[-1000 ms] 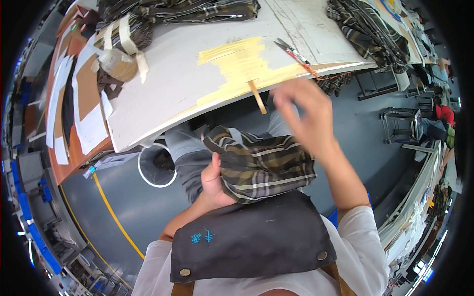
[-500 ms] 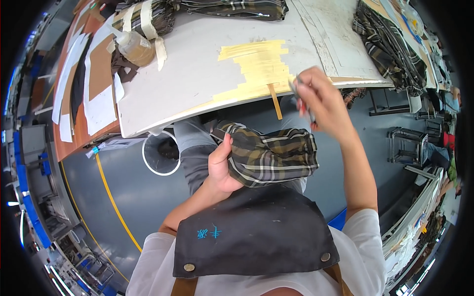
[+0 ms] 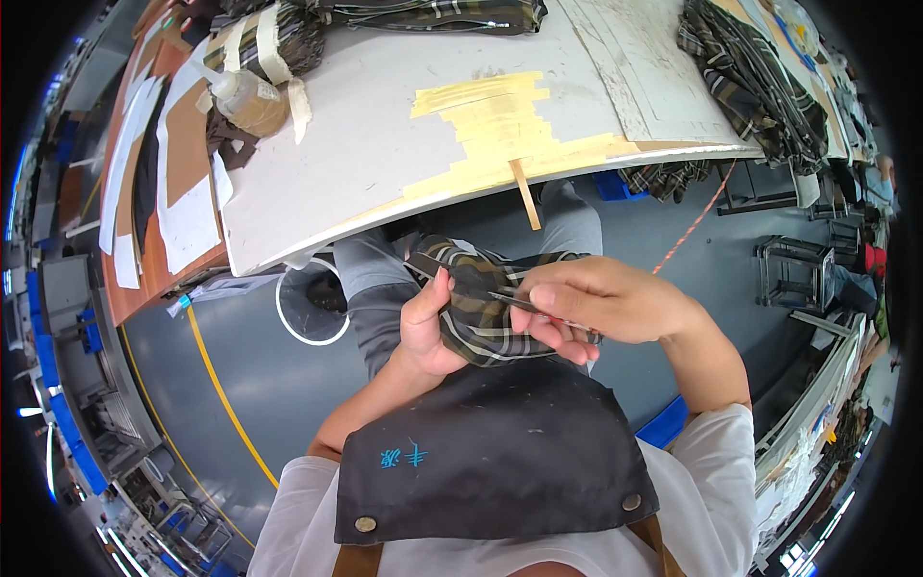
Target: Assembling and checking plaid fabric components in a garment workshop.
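My left hand (image 3: 428, 327) grips a piece of dark plaid fabric (image 3: 481, 308) held over my lap, thumb up along its left edge. Over the cloth, my right hand (image 3: 596, 306) pinches a thin metal tool like tweezers (image 3: 519, 302), its tip pointing left onto the fabric. Both hands sit just below the front edge of the grey worktable (image 3: 385, 144). A dark apron bib (image 3: 490, 462) covers my chest below them.
Yellow tape patches (image 3: 500, 125) and a wooden stick (image 3: 525, 192) mark the table's front edge. Plaid fabric piles lie at the table's back (image 3: 423, 12) and right (image 3: 750, 87). A taped bundle (image 3: 255, 91) and paper patterns (image 3: 183, 192) lie left. A metal rack (image 3: 793, 274) stands right.
My right hand came down from the table edge with the thin tool and now rests on the plaid fabric. The left hand kept hold of the cloth.
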{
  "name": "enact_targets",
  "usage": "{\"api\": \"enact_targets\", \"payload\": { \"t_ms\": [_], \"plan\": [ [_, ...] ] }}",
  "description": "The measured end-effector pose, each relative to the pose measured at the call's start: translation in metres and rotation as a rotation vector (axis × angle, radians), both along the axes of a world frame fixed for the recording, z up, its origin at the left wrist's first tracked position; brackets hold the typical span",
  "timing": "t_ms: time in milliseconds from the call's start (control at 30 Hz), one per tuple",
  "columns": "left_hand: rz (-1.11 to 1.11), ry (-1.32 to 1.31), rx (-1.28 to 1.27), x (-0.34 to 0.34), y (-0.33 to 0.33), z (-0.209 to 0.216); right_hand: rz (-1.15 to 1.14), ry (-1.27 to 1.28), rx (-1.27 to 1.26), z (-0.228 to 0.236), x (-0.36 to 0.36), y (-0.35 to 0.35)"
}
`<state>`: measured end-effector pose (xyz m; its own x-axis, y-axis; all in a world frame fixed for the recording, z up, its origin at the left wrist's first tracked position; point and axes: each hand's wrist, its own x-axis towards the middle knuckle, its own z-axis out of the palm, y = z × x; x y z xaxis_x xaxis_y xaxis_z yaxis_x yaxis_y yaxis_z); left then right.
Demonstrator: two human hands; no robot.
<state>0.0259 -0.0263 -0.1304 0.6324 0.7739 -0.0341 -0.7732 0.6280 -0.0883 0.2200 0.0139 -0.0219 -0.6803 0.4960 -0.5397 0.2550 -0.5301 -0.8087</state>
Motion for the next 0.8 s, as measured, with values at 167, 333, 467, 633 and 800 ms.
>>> {"api": "enact_targets", "payload": {
  "t_ms": [167, 333, 467, 633, 800],
  "plan": [
    [0.008, -0.004, 0.022, 0.002, -0.001, -0.001, 0.015, -0.012, -0.116, -0.004, -0.001, -0.001],
    [0.004, 0.029, -0.017, 0.002, -0.002, -0.003, -0.004, -0.033, -0.128, -0.004, -0.001, 0.0],
    [-0.01, 0.024, 0.007, 0.002, 0.0, -0.001, -0.016, -0.045, -0.167, -0.004, -0.001, 0.0],
    [-0.007, 0.026, 0.012, 0.004, -0.002, -0.004, -0.061, 0.03, -0.258, -0.014, -0.001, -0.001],
    [-0.062, -0.054, 0.128, 0.008, 0.0, -0.001, -0.11, 0.255, -0.392, -0.026, -0.001, -0.004]
  ]
}}
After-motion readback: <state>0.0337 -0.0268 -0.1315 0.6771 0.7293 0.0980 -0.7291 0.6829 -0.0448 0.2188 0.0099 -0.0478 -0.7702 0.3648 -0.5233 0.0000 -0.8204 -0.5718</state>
